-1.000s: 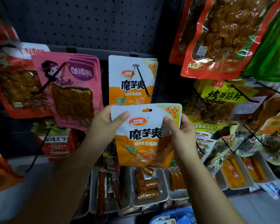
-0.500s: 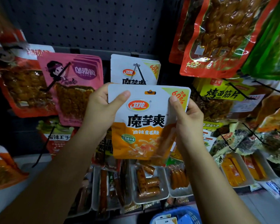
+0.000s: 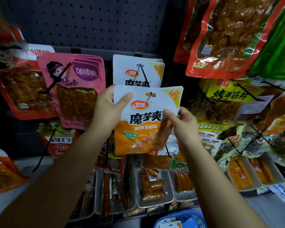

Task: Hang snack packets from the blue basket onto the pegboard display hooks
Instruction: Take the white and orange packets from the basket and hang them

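Both hands held one white-and-orange snack packet [image 3: 146, 119] up against the pegboard [image 3: 89, 22]. The left hand [image 3: 108, 111] gripped its upper left edge, thumb pressed flat on the front and the fingers curled behind. The right hand [image 3: 183, 124] pinched the right edge lower down, thumb on the front. The hook [image 3: 150, 94] tip showed through the slot at the top of the packet, so the packet sat at the hook's outer end.

Directly behind and above it hung a matching packet [image 3: 136, 71] on the same hook, partly covered by the held one. Just to the left hung a pink packet [image 3: 76, 89], overlapping a red packet [image 3: 18, 89] farther left. To the upper right a large red bag [image 3: 220, 38] hung close, with a green bag [image 3: 280, 46] at the frame's edge. A yellow packet [image 3: 229, 94] hung right of the held one, near the right hand, with its own black hook jutting forward.

Below, white trays [image 3: 155, 203] of sausages stood on the shelf under the hands. The blue basket [image 3: 184, 218] sat at the bottom edge, between the forearms, with more packets inside.
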